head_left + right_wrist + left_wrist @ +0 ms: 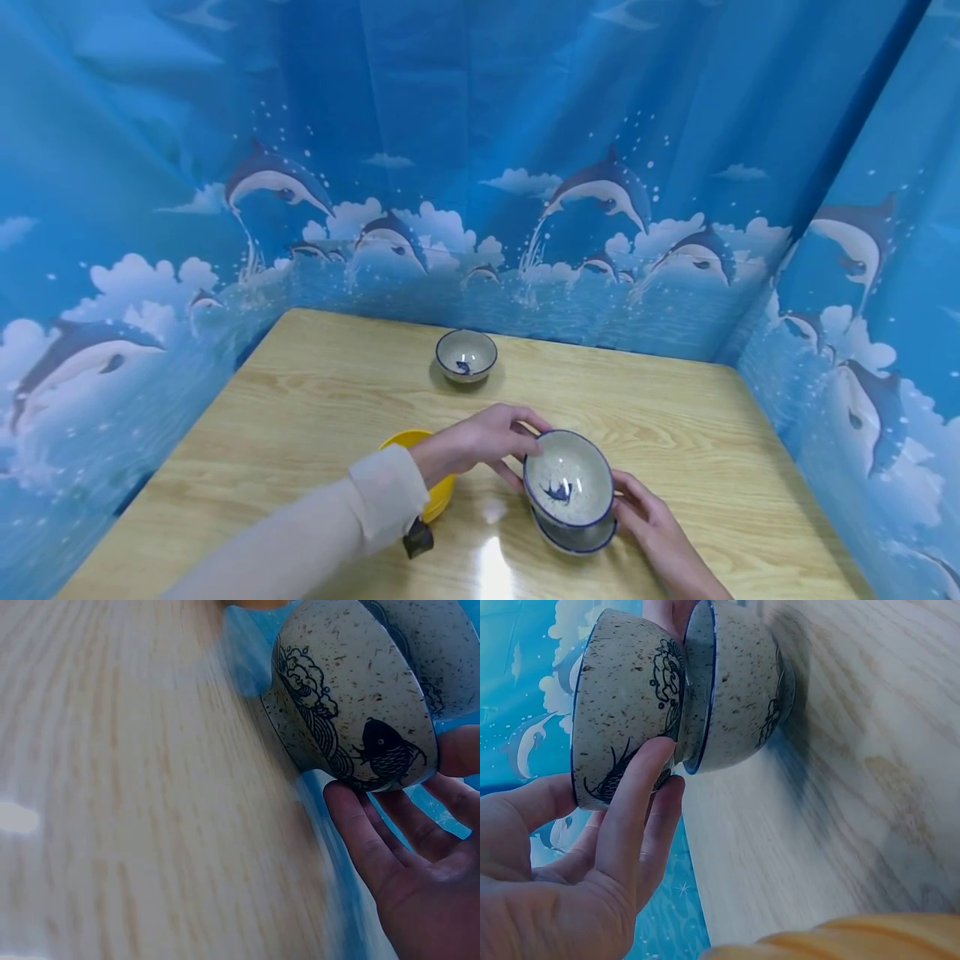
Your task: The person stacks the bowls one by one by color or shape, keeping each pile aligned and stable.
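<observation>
i see the left hand (pixel 495 437) gripping the upper bowl (pixel 567 477) over the lower bowl (pixel 577 542), which the right hand (pixel 648 521) grasps.

Right grip (pixel 424 881) holding fish-painted bowl (pixel 356 697); second bowl (pixel 444 645) behind.

Light wood-grain table (pixel 712 442). Upright pale bowl (pixel 467 350), blue rim, dark motif inside, near table's back edge. Yellow ribbed item (pixel 441 500) on table's near half, just left of centre; partly hidden, can't ID. Blue sheeting (pixel 480 100), dolphin/cloud print, behind table and along both its sides. Glare spot (pixel 493 568) on table's near part.
</observation>
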`<state>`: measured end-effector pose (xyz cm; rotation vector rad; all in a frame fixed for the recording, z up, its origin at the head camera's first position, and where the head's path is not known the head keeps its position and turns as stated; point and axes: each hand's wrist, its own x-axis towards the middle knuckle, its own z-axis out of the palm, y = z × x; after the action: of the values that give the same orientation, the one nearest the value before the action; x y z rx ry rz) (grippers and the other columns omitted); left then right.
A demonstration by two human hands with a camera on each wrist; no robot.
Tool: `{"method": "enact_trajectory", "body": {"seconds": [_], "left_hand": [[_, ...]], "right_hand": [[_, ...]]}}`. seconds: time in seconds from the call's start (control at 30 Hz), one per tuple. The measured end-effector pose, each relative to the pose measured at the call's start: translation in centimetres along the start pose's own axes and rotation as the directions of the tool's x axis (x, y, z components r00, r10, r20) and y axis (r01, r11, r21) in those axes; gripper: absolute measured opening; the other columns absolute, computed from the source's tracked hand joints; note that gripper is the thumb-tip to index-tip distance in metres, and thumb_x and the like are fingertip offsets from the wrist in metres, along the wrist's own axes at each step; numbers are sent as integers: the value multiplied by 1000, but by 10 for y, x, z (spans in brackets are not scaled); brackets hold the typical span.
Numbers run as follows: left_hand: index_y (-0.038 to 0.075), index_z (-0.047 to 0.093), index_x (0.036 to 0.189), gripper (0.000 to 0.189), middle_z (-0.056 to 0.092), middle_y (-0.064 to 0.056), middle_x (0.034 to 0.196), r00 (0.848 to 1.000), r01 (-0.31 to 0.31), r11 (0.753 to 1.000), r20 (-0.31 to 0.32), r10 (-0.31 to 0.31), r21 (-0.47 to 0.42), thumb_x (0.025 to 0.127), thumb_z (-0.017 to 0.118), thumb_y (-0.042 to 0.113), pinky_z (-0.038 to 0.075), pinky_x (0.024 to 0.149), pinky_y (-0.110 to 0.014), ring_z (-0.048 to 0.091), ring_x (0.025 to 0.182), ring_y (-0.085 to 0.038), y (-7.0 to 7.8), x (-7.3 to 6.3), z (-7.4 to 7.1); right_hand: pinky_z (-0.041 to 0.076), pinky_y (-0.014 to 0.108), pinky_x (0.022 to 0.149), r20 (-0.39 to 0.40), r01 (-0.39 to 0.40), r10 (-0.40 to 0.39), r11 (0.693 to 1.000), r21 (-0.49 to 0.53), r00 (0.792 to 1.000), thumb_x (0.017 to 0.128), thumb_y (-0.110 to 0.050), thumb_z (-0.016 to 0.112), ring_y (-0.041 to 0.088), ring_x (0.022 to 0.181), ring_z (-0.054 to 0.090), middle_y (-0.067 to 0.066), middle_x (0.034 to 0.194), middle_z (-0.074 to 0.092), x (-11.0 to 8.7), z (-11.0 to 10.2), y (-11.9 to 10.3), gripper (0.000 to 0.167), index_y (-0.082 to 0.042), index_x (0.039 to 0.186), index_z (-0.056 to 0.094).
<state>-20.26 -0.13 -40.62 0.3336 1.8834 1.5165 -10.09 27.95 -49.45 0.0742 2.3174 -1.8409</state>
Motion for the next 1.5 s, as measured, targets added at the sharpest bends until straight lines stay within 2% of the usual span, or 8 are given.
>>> {"method": "enact_trajectory", "body": {"seconds": [0.17,0.4,0.73,0.9,1.03,1.13,1.3,1.5], "left_hand": [[9,71,133,32,75,-12,119,1000,9,1000,3,-9,14,101,73,7,71,76,-48,73,103,-27,-3,1,5],[9,71,131,32,74,-13,119,1000,5,1000,1,-5,19,99,75,5,71,68,-41,72,101,-26,-6,2,9],[8,73,126,31,74,-12,121,999,-1,995,-50,6,95,96,76,3,71,67,-41,73,104,-28,-4,2,21],[8,75,123,29,72,-8,113,996,9,990,-84,3,141,96,76,-1,70,66,-39,72,98,-26,-3,4,27],[7,76,125,30,71,-7,111,996,10,985,-94,7,174,96,76,-2,70,66,-38,72,95,-25,-2,4,30],[6,76,127,31,72,-7,113,996,10,978,-89,9,209,96,76,-3,70,65,-35,72,94,-23,-1,4,31],[4,75,131,33,72,-9,116,997,19,960,-78,3,279,98,75,-2,68,63,-32,72,91,-21,1,5,32],[5,74,135,37,74,-13,125,998,34,949,-68,-14,312,98,75,-1,67,61,-31,73,86,-22,2,10,31]], "right_hand": [[60,19,101,-26,-14,15,1000,8,1000,111,-14,59,-7,121,64,26,162,51,0,1,0,51,2,159,48],[60,19,101,-8,22,-22,1000,12,1000,113,-16,56,-2,121,67,22,153,60,0,1,2,52,4,160,45],[60,19,103,110,120,-129,989,85,986,115,-13,51,2,123,68,-16,134,70,0,-8,10,54,11,162,36],[58,20,107,199,162,-198,969,186,960,116,-8,45,3,127,66,-16,138,69,2,-13,14,52,11,163,34],[58,20,107,243,176,-236,954,244,941,116,-5,41,2,129,64,-16,142,67,2,-16,17,48,1,163,42],[58,20,107,242,145,-204,960,238,949,116,-6,41,1,129,64,-19,142,66,3,-17,16,48,-3,163,45],[57,20,108,225,82,-129,975,206,966,116,-9,42,0,129,63,-23,141,63,2,-18,14,51,3,165,37],[56,20,110,247,113,-175,962,247,953,116,-6,40,-1,131,62,-22,144,63,1,-18,16,49,-11,164,46]]}}
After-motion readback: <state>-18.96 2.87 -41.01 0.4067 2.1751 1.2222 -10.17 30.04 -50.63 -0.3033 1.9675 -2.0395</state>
